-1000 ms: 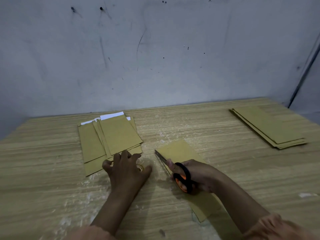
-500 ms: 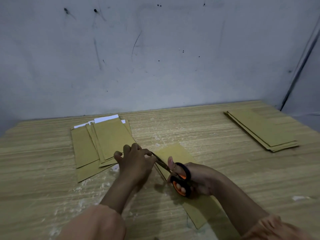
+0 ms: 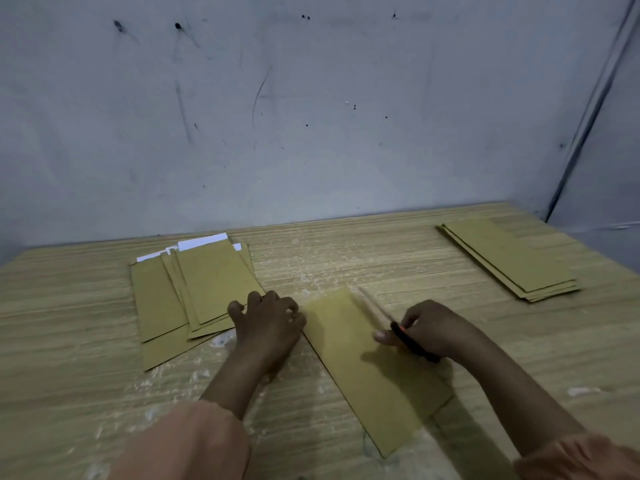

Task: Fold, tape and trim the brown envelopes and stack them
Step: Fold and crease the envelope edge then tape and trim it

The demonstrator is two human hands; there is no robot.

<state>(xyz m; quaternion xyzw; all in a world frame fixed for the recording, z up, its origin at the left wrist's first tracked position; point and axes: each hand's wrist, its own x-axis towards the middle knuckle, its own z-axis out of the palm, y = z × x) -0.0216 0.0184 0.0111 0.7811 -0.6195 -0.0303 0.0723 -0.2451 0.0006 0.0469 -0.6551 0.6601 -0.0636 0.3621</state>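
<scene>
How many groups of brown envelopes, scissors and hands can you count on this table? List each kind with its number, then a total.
Envelope groups: 3, namely the left pile, the single envelope and the right stack
Scissors: 1
Hands: 2, the left hand and the right hand
Total: 6

A wooden table (image 3: 346, 261) carries two envelope stacks (image 3: 194, 292) (image 3: 509, 259) and one single envelope (image 3: 363, 372).
</scene>
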